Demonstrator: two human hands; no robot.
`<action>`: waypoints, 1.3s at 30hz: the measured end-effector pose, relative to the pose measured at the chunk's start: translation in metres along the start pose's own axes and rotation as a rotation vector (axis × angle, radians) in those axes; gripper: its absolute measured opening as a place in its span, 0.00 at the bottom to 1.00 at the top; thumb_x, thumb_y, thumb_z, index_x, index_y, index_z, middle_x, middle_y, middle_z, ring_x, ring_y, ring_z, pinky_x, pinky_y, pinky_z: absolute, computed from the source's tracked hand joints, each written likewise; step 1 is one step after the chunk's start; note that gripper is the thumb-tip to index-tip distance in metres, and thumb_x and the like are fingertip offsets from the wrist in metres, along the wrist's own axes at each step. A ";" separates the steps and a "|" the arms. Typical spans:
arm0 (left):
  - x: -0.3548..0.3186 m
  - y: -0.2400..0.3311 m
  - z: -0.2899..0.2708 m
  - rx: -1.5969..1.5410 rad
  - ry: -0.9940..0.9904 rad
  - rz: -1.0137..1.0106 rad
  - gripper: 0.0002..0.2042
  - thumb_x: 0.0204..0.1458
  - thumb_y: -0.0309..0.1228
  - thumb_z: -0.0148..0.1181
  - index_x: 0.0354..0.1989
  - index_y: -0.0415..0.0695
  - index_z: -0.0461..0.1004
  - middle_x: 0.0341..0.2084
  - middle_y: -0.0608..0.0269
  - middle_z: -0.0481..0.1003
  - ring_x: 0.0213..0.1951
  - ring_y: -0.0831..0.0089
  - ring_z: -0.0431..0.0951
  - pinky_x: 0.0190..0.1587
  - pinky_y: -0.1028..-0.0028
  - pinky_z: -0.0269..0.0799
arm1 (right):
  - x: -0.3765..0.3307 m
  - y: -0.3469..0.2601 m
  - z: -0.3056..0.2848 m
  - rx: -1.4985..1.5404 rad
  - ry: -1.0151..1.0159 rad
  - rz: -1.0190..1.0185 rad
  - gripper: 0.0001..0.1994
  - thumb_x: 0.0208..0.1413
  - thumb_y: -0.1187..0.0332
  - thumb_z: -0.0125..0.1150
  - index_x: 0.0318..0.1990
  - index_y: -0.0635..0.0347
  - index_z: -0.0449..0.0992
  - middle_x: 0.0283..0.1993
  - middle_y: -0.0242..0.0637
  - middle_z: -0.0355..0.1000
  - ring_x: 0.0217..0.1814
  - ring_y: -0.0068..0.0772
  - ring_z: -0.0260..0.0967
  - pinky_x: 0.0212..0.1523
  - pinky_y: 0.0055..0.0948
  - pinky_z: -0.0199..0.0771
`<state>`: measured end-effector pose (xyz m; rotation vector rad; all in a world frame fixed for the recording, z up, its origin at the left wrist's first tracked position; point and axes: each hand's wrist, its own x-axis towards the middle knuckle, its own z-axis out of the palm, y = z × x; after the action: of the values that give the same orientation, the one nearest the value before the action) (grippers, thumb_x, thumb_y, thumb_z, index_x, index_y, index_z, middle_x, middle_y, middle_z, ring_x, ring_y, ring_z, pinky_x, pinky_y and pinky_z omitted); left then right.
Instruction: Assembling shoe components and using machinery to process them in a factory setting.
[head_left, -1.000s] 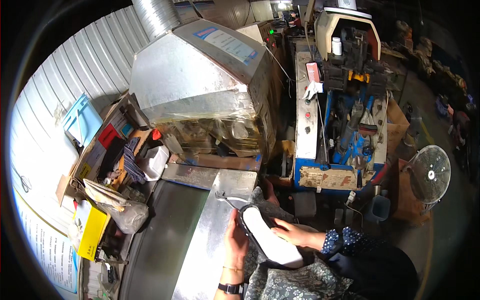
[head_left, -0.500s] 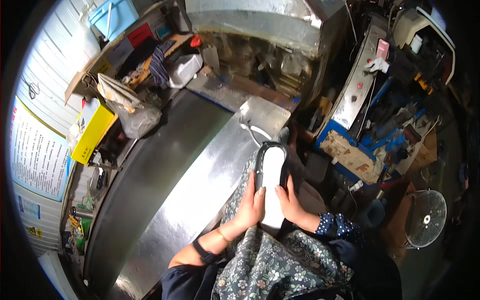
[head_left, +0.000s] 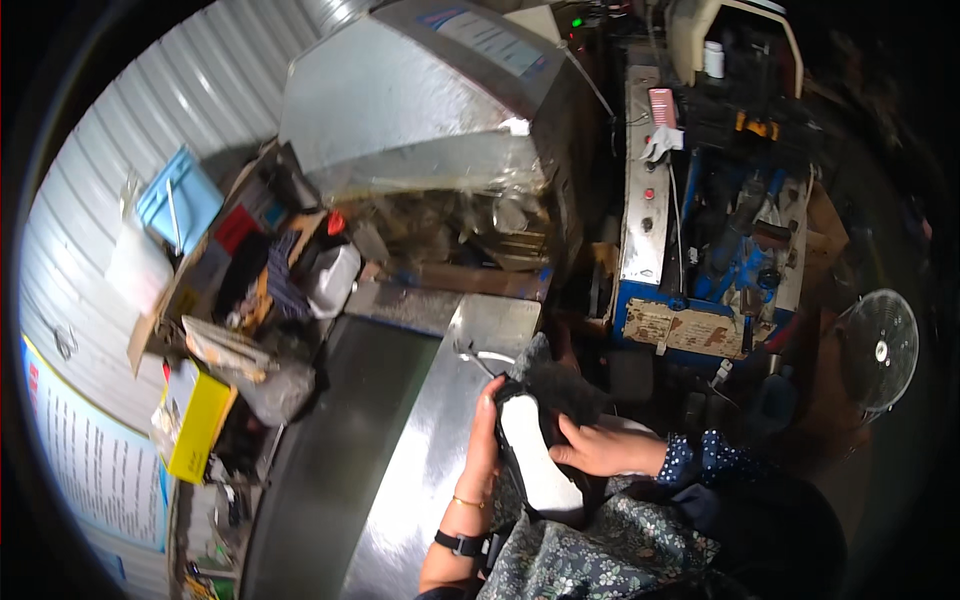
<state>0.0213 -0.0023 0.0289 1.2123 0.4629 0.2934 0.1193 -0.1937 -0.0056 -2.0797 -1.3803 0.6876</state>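
Observation:
A dark shoe (head_left: 539, 462) rests tilted over my lap, its white foot-shaped face turned up and a black rim around it. Along its left side my left hand (head_left: 484, 436) is closed on it, the thumb side up by the rounded upper end and the other fingers hidden. My right hand (head_left: 606, 449) lies against the right edge, fingertips at the white face and the rest partly hidden under the shoe. Dark grey fuzzy material (head_left: 562, 385) sits just beyond the shoe's upper end. A floral apron (head_left: 600, 540) covers my lap.
A metal-edged conveyor belt (head_left: 345, 430) runs along my left toward a metal hood (head_left: 420, 110). A cluttered shelf with a yellow box (head_left: 203, 432) borders it. Ahead right stands a blue machine (head_left: 690, 325) with a button panel (head_left: 645, 215). A fan (head_left: 880, 350) is at far right.
The view has swung, so the surroundings sit lower and further left. The shoe has tilted, its upper end leaning left. My left hand slid toward that end; my right hand turned more sideways.

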 end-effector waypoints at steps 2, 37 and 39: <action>0.001 -0.001 0.002 0.124 0.001 0.079 0.25 0.66 0.44 0.46 0.65 0.40 0.63 0.61 0.57 0.67 0.61 0.69 0.65 0.64 0.71 0.58 | 0.026 0.006 -0.015 0.554 0.054 0.061 0.33 0.70 0.47 0.39 0.68 0.69 0.55 0.63 0.47 0.60 0.68 0.36 0.53 0.69 0.33 0.52; -0.009 0.010 0.045 0.174 0.071 0.008 0.32 0.59 0.37 0.62 0.67 0.37 0.55 0.57 0.53 0.67 0.57 0.71 0.68 0.60 0.73 0.65 | 0.036 -0.006 -0.043 0.751 0.244 -0.383 0.25 0.67 0.70 0.50 0.70 0.63 0.57 0.70 0.41 0.59 0.74 0.34 0.52 0.73 0.34 0.49; -0.025 0.017 0.065 0.644 0.044 0.294 0.39 0.51 0.42 0.68 0.67 0.38 0.57 0.64 0.40 0.59 0.67 0.52 0.59 0.68 0.60 0.54 | 0.027 0.002 -0.054 1.222 0.112 -0.346 0.27 0.67 0.61 0.52 0.70 0.60 0.58 0.70 0.40 0.59 0.74 0.33 0.52 0.73 0.34 0.49</action>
<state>0.0321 -0.0621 0.0679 1.9130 0.4290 0.4416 0.1667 -0.1776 0.0287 -0.8724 -0.8305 0.9107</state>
